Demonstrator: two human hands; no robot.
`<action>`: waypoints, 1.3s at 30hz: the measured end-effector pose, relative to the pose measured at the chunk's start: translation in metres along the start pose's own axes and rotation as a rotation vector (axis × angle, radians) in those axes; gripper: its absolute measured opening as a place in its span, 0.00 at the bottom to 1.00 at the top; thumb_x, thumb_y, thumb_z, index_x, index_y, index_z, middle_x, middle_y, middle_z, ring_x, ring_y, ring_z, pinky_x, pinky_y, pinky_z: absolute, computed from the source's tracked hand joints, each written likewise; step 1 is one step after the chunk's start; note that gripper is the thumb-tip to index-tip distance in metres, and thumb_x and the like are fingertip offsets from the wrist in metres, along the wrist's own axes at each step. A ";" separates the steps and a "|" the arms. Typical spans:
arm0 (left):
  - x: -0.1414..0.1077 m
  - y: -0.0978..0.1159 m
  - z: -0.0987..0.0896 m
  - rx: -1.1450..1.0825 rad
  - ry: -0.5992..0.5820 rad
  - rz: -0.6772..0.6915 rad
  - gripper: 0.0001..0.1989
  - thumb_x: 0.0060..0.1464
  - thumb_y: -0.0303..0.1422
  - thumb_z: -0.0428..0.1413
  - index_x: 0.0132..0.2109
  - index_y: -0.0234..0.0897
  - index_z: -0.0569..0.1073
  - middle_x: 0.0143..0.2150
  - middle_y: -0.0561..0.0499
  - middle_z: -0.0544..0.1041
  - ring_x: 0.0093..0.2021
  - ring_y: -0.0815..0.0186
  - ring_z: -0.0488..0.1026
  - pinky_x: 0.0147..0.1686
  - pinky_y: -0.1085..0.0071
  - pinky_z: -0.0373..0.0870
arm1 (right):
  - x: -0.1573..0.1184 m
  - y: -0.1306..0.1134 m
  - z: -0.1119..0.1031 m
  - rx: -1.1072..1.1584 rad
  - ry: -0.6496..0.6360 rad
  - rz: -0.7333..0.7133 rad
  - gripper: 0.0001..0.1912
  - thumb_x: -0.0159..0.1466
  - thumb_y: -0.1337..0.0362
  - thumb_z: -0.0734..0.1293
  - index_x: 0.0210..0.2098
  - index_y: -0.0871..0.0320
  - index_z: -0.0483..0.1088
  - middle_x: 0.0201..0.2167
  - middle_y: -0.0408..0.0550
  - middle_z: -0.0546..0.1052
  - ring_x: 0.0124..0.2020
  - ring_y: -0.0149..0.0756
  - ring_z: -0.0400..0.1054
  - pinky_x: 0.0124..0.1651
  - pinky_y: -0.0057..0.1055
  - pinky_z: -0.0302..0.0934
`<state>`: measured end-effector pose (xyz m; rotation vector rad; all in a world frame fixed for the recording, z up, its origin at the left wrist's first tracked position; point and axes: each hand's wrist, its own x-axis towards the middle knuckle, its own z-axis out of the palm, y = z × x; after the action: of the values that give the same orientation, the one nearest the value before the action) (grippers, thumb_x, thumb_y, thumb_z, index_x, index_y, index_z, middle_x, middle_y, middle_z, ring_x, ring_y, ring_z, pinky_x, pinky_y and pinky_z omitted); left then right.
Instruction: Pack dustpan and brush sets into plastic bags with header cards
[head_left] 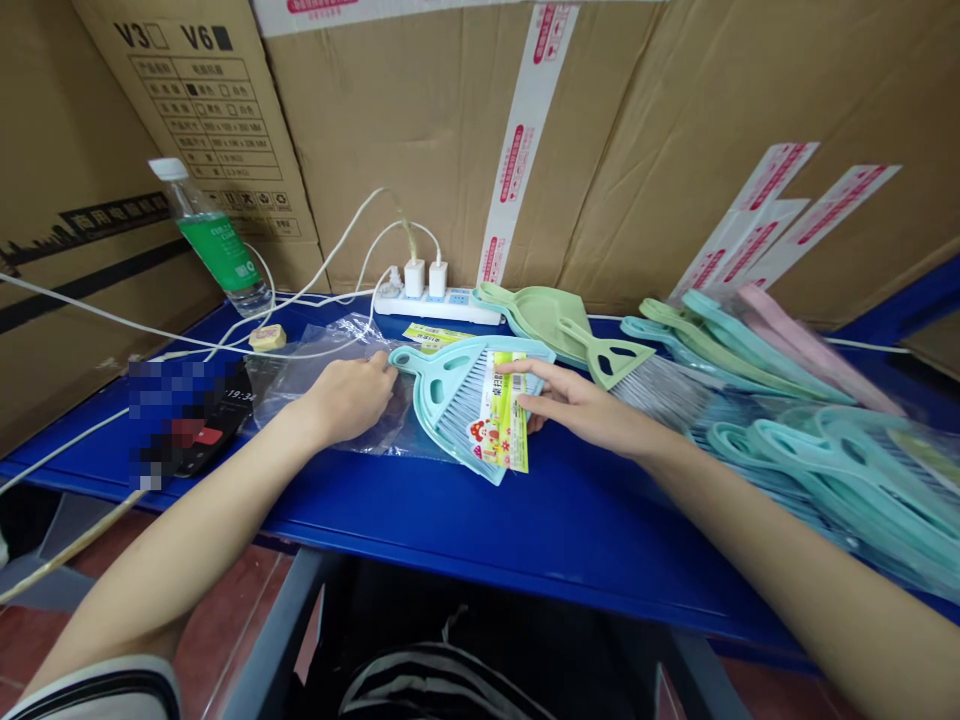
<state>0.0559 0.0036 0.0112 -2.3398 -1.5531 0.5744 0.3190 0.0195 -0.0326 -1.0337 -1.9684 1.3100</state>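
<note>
A light-blue dustpan (491,471) with a matching brush (435,390) nested in it lies tilted over the table, handle toward the left. Across its bristles sits a yellow printed label card (514,430). My right hand (574,400) grips the set at its right edge, with fingers over the card and the thumb side partly hidden. My left hand (352,395) is closed at the clear plastic bag (292,375), knuckles up, beside the dustpan's handle end. Its fingertips are hidden. The bag lies flat and crumpled beneath that hand and reaches under the dustpan.
Behind are a green dustpan (555,310), a green brush (611,360) and a power strip (469,305) with white cables. More bagged sets (847,470) are piled right. A bottle (217,245) and phone (217,415) stand left on the blue table (480,535). Cardboard (420,130) walls the back.
</note>
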 end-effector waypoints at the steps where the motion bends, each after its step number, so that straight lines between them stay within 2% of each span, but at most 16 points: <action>1: 0.000 0.000 0.000 -0.002 0.002 0.002 0.15 0.63 0.27 0.43 0.51 0.31 0.71 0.49 0.38 0.74 0.45 0.55 0.77 0.38 0.66 0.72 | 0.000 0.000 0.000 -0.002 0.000 -0.002 0.21 0.64 0.57 0.64 0.56 0.52 0.67 0.47 0.48 0.75 0.31 0.30 0.71 0.35 0.31 0.72; 9: 0.000 0.000 0.000 -0.033 -0.007 0.013 0.17 0.63 0.26 0.41 0.52 0.26 0.70 0.50 0.35 0.73 0.45 0.51 0.77 0.38 0.62 0.72 | 0.000 -0.002 0.000 -0.023 -0.001 0.003 0.20 0.64 0.58 0.64 0.56 0.52 0.67 0.46 0.47 0.76 0.31 0.30 0.71 0.35 0.31 0.72; 30: 0.000 0.001 -0.001 -0.025 -0.017 0.000 0.17 0.62 0.25 0.42 0.52 0.27 0.70 0.50 0.35 0.73 0.45 0.51 0.77 0.38 0.62 0.73 | -0.001 -0.003 0.001 -0.032 -0.022 0.013 0.21 0.64 0.57 0.63 0.56 0.54 0.65 0.49 0.49 0.74 0.32 0.29 0.70 0.36 0.31 0.72; 39: 0.000 0.001 0.000 -0.023 -0.020 0.006 0.16 0.63 0.25 0.42 0.51 0.26 0.70 0.50 0.35 0.72 0.46 0.51 0.76 0.39 0.62 0.72 | -0.001 -0.005 0.002 -0.018 -0.034 0.014 0.21 0.64 0.58 0.63 0.55 0.54 0.65 0.44 0.48 0.74 0.30 0.28 0.69 0.37 0.31 0.72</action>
<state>0.0569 0.0035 0.0106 -2.3630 -1.5704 0.5866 0.3168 0.0166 -0.0286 -1.0415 -2.0049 1.3277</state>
